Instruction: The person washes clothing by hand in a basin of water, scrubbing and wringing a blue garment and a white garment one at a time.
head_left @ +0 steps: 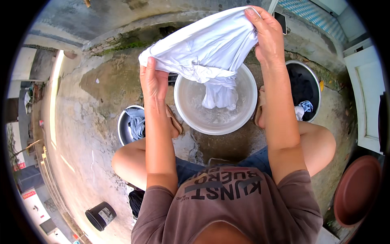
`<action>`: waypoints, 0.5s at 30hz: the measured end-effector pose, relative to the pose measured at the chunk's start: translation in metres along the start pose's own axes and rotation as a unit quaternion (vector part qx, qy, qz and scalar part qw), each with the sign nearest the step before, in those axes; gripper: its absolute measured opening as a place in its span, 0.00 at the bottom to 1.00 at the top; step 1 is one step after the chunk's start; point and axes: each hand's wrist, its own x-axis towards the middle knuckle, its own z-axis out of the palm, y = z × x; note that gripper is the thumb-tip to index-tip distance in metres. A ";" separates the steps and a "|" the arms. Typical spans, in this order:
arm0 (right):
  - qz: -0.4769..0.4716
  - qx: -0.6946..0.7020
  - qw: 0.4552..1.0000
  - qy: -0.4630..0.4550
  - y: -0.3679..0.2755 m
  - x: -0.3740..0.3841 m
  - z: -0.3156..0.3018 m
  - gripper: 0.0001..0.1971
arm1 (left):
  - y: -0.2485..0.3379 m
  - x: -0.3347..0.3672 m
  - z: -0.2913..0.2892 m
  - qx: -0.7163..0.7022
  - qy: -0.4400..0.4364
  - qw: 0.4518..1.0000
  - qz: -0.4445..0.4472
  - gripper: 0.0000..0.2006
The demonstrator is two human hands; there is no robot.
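Your left hand [155,82] and right hand [269,34] tightly pinch white cloth [205,44]. It hangs into the basin [215,131], seemingly touching water [211,116].

The scene is viewed through a head-worn fisheye lens pointed steeply down from close above the brown T-shirt [229,199], with the white garment [207,44] framed at near range toward the upper edge and the round basin [217,127] and concrete floor [85,158] seen farther below.
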 end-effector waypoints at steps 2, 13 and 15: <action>-0.046 0.028 0.998 -0.014 -0.022 0.013 0.001 0.07 | 0.017 0.019 0.006 -0.005 0.001 1.000 0.015 0.20; -0.007 -0.117 0.993 -0.019 -0.008 0.030 -0.042 0.13 | 0.029 0.034 -0.011 -0.044 -0.019 0.999 -0.018 0.21; 0.061 -0.225 0.969 -0.088 0.034 0.016 -0.057 0.13 | 0.001 0.022 -0.033 0.097 0.003 0.995 -0.025 0.24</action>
